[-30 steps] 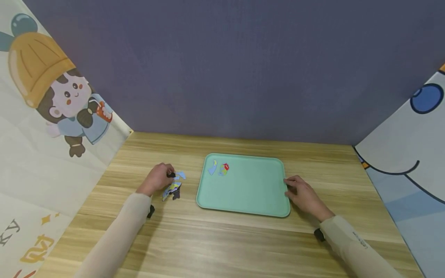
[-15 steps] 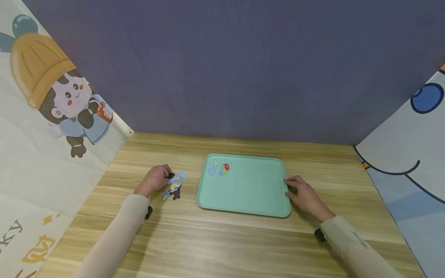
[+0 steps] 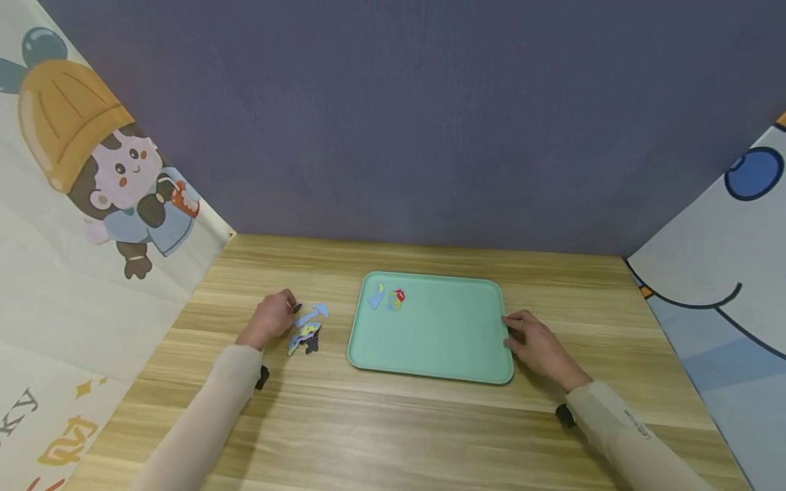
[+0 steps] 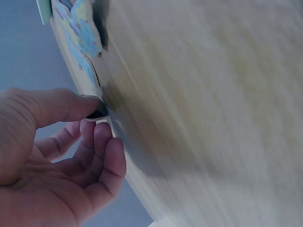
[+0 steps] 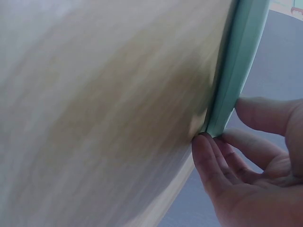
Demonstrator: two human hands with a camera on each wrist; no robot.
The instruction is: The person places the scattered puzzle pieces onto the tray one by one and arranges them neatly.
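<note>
My left hand (image 3: 271, 319) pinches a small dark puzzle piece (image 4: 98, 111) between thumb and fingertips, low over the table. Right of it lie light-blue pieces (image 3: 321, 310). Nearer to me is a loose heap of pieces (image 3: 305, 334), blue and yellow with a black one (image 3: 312, 343). At the right side, my right hand (image 3: 539, 346) holds the edge of a mint-green tray (image 3: 442, 327), thumb and fingertips on its rim (image 5: 232, 71). Two pieces lie in the tray's far left corner: a blue-and-yellow one (image 3: 376, 297) and one with red (image 3: 396, 300).
Wood-grain table (image 3: 393, 429) surrounds the tray. A dark blue-grey panel (image 3: 417, 136) rises along its far edge. Printed cartoon sheets stand at the left (image 3: 92, 307) and right (image 3: 724, 273).
My left hand has shifted slightly left, drawing the dark piece away from the light-blue pieces, which show more fully now. The right hand and tray have stayed put.
</note>
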